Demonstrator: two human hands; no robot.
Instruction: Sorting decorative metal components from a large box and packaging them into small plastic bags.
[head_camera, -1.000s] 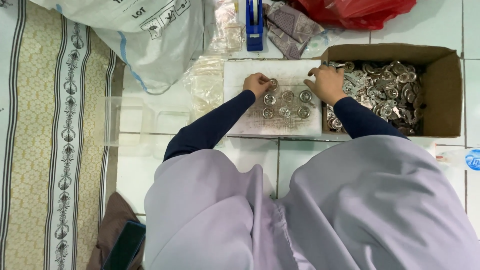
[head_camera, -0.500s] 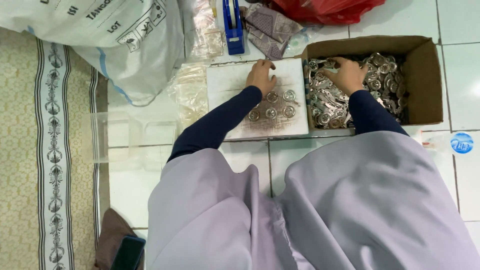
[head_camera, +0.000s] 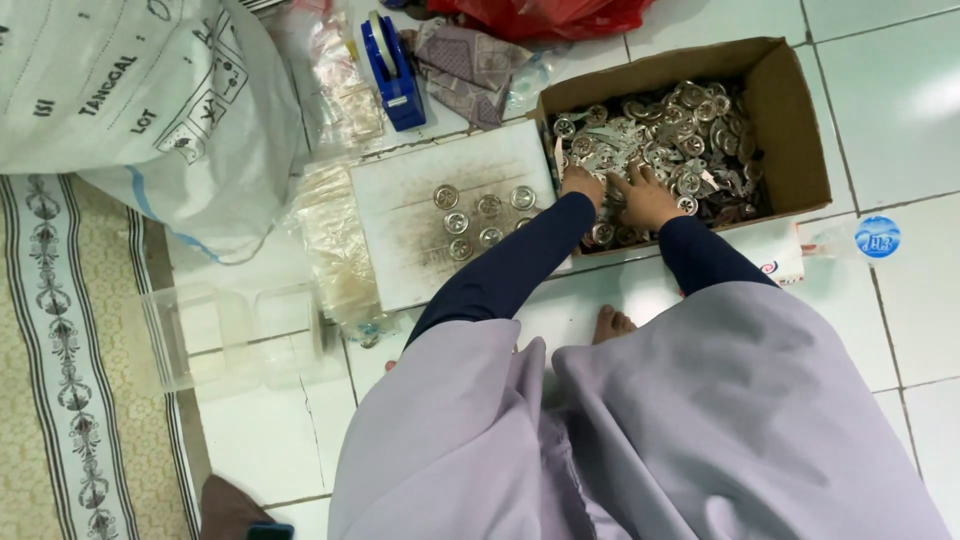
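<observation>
Head view, left hand (head_camera: 581, 186) now moved off white board (head_camera: 400, 250) into cardboard box (head_camera: 790, 130), right hand (head_camera: 648, 200) kept there, fingers spread on shiny round metal discs (head_camera: 680, 120), grip cannot be told, few discs lined on board.

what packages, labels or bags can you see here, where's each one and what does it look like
White woven sack: top left on the floor, bulky, dark print and a blue stripe.
Cardboard box: top right, open, brown, full of round silver metal pieces; both hands reach in.
Clear plastic bags: left of the white board, a flat stack.
Round blue label: right edge, on a clear wrapper.
Red plastic bag: top edge, crumpled.
</observation>
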